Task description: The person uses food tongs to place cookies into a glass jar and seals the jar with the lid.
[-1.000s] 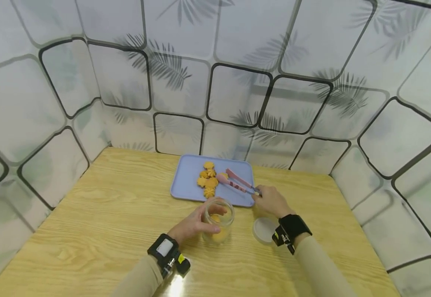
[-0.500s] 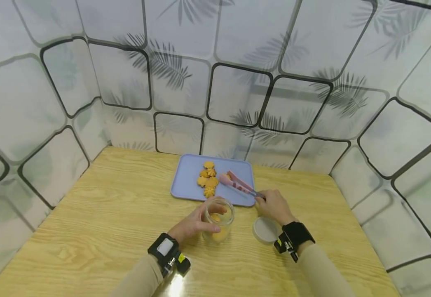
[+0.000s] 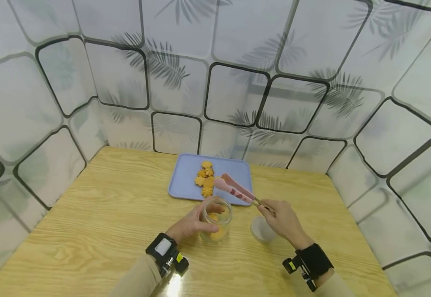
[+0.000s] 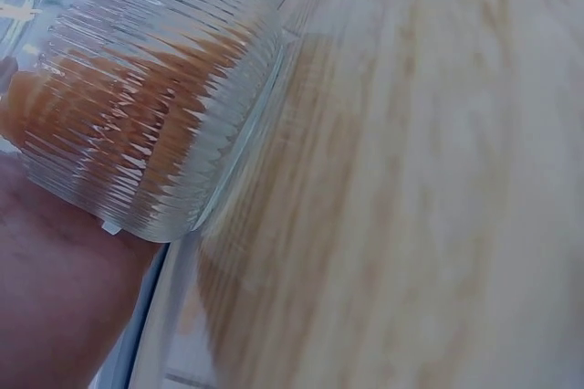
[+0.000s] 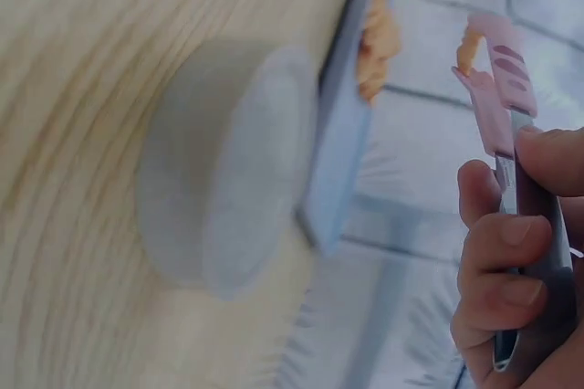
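Observation:
My left hand (image 3: 189, 223) grips a clear ribbed glass jar (image 4: 173, 5) with its mouth open at the top. Several orange cookies (image 4: 109, 115) show through the jar's wall. In my right hand (image 3: 285, 220) are pink-tipped metal tongs (image 3: 235, 190), held over the right part of a blue tray (image 3: 181, 182). The right wrist view shows a piped cookie (image 5: 469, 49) pinched between the tong tips, clear of the tray. On the tray, several more cookies (image 3: 207, 191) lie in a cluster left of the tongs.
A round whitish lid (image 5: 260, 179) sits on the wooden table (image 3: 108, 214), right of the jar and just below my right hand in the head view. Behind the table hangs a patterned curtain (image 3: 178, 132), which also runs along both sides.
The tongs have closed on the cookie at the tray's right and risen with it. My right hand has turned and drawn back toward me. The left hand keeps its hold on the jar.

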{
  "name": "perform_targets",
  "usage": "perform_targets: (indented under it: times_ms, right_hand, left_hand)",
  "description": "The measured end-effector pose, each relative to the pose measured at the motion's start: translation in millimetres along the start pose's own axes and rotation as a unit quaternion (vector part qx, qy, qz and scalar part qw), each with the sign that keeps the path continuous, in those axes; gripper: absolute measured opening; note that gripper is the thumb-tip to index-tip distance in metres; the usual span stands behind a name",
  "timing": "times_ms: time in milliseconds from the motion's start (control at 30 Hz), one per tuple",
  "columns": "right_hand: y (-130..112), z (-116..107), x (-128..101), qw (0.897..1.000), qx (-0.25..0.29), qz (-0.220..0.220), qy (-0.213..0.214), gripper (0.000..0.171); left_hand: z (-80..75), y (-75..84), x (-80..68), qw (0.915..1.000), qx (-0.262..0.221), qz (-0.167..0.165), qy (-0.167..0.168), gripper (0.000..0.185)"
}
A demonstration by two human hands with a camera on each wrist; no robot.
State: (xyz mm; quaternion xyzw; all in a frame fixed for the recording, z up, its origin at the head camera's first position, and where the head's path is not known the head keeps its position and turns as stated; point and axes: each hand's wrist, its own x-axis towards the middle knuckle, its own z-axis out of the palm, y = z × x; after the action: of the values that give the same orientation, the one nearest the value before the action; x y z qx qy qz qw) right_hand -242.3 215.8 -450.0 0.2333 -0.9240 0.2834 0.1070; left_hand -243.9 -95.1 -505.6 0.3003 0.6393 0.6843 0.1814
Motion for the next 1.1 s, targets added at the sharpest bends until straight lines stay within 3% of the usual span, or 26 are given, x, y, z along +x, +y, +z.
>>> perform_targets:
  times_ms: [133,400,700,1100]
  right_hand:
    - [-15,-14,-14,0.999,0.031,-0.024,0.025,0.02]
    - [-31,-34,-39,0.995,0.038,-0.08,0.053,0.018]
    - [-40,-34,-60,0.991,0.037,-0.116,0.051,0.023]
    - [-42,-26,-67,0.992,0.027,-0.114,0.047,0.026]
  left_hand:
    - [-0.1,-1.3,-0.5,1.0,-0.005,0.004,0.0,0.079]
    - [-0.6,-1.7,-1.8,0.9997,0.007,-0.019,0.01,0.082]
    - [-0.6,2.0,-5.5,0.9944,0.023,-0.094,0.043,0.11]
    - [-1.7,1.4,-2.7,0.9977,0.034,-0.051,0.029,0.102]
